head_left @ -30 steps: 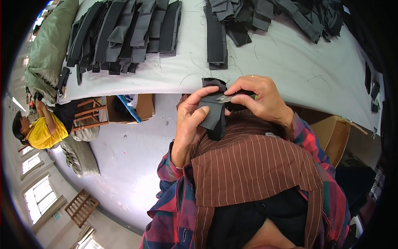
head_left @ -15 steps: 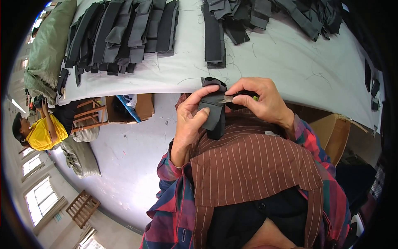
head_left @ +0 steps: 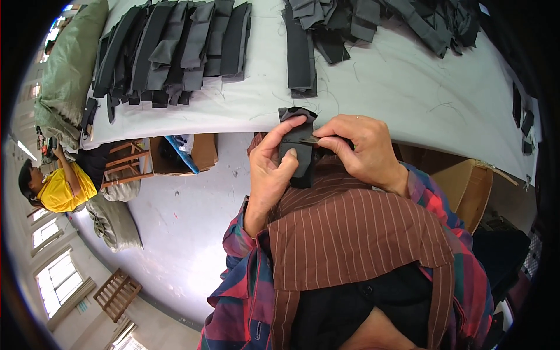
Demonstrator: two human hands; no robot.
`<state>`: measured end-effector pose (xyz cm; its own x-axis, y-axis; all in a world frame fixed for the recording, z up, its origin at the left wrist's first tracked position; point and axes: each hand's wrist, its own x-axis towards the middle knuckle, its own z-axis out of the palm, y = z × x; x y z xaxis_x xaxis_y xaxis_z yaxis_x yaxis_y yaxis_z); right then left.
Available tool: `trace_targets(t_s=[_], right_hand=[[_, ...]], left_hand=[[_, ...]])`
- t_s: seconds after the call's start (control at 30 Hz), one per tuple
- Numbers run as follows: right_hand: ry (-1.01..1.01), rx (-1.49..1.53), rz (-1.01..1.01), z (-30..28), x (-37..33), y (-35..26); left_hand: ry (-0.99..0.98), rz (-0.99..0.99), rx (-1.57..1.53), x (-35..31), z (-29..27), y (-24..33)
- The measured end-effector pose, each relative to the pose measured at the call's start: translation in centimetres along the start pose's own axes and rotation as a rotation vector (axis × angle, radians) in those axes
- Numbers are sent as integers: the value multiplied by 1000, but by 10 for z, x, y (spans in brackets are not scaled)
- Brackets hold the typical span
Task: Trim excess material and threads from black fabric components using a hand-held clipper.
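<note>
No writing, brand, number or sign can be read. At the near left, a small pale green patch [head_left: 81, 305] sits on the wall [head_left: 70, 324] beside a window [head_left: 58, 289]; it is too small to show any lettering. At the far right, a small white patch [head_left: 485, 9] lies by the edge of the desk [head_left: 379, 87]; whether it is a label cannot be told.

I can't tell what tool [head_left: 310, 140] the right hand [head_left: 366, 147] grips, its fingers covering all but a thin tip, and the dark cloth piece [head_left: 296, 157] hides some of the left hand's [head_left: 269, 170] fingers. The grey-black strips [head_left: 235, 44] run out of sight at the top; the object [head_left: 52, 142] by the co-worker's [head_left: 63, 188] hands is too small to make out.
</note>
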<state>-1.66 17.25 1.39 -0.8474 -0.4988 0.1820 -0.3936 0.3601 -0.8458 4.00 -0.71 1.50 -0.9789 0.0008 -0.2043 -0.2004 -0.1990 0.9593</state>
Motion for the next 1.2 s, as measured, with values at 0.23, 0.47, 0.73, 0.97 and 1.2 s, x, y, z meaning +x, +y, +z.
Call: trace_targets(t_s=[0.23,0.47,0.73,0.97,1.2], right_hand=[[88,-105,-120,6,0,-2],[180,-18,-169,12,-1,3],[127,-219,-236,3,1,-2],[110,-99,-227,6,1,4],[114,-92,-213,6,0,2]], left_hand=[[2,5,-16,0,2,1],[-17,-1,-57,-1,2,-1],[-3,0,-63,-4,3,-2],[-17,-1,-57,-2,3,-3],[-16,-19,-74,-2,4,-4]])
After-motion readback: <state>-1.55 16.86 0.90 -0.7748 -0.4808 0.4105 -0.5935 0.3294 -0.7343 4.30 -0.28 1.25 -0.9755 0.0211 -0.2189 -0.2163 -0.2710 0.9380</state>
